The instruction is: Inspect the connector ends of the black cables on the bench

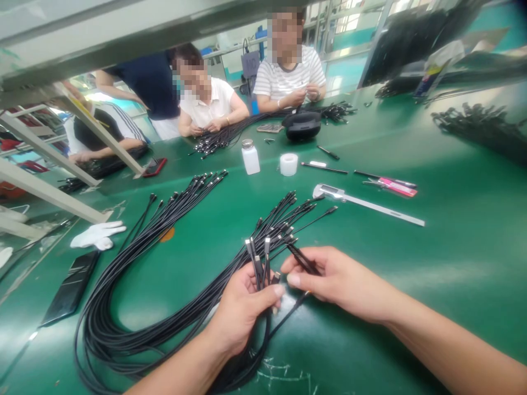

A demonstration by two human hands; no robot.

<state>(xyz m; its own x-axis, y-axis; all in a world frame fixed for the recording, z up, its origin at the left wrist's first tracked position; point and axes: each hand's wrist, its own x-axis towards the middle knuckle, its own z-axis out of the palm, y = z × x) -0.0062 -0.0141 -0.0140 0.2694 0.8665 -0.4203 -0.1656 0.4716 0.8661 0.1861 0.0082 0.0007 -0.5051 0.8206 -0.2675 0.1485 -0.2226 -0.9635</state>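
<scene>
A big bundle of black cables (135, 285) with metal plug ends curves in a U over the green table (453, 263). My left hand (241, 310) is closed round a few cable ends that stick up between its fingers, plugs upward. My right hand (333, 280) pinches another few black cable ends (302, 258) just right of the left hand. More plug ends (288, 211) fan out on the table just beyond both hands.
A caliper (362, 202), pens, a red-handled tool (393, 185), a white bottle (250, 157), a tape roll (289, 164) and a black pouch (302, 125) lie farther back. White gloves (97, 235) and a dark phone (72, 288) sit left. Several people handle cables across the table.
</scene>
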